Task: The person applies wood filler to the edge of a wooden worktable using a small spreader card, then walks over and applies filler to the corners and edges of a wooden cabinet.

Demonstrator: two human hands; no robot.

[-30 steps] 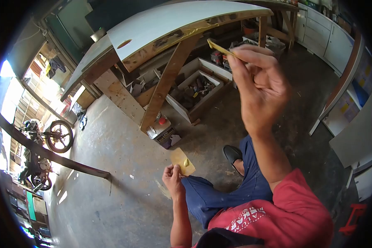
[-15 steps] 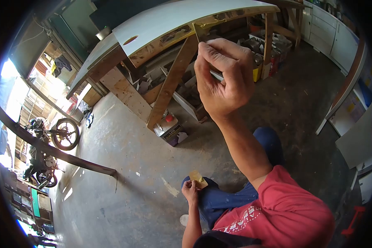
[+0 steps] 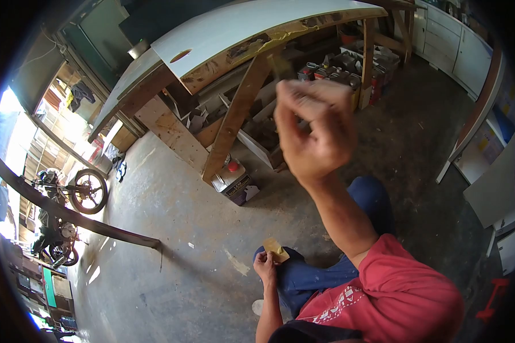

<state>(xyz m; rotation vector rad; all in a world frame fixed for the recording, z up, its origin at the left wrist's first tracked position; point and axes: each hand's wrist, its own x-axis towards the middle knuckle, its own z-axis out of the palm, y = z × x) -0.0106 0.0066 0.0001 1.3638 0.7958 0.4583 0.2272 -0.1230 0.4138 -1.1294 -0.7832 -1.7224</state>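
My right hand [image 3: 317, 123], blurred by motion, is raised in front of the table edge with its fingers pinched round a thin, flat spreader [image 3: 280, 66]. The spreader is smeared too, and shows just below the edge. Along the wooden edge [image 3: 234, 59] of the white-topped table [image 3: 257, 26] runs a streak of yellow paste [image 3: 277, 39]. Low down by my knee, my left hand [image 3: 264, 266] is closed on a small tan square card [image 3: 276, 250]; paste on it is hard to make out now.
A metal can with a red cap [image 3: 234, 182] stands on the floor beside the slanted wooden brace [image 3: 237, 114]. Under the table are boxes and several cans [image 3: 332, 74]. A dark curved bar [image 3: 80, 211] crosses the left, before a motorcycle [image 3: 88, 191]. White cabinets [image 3: 458, 46] stand back right.
My right hand has moved slightly down, and the spreader has come away from the table edge. The left hand still holds the card, with little movement.
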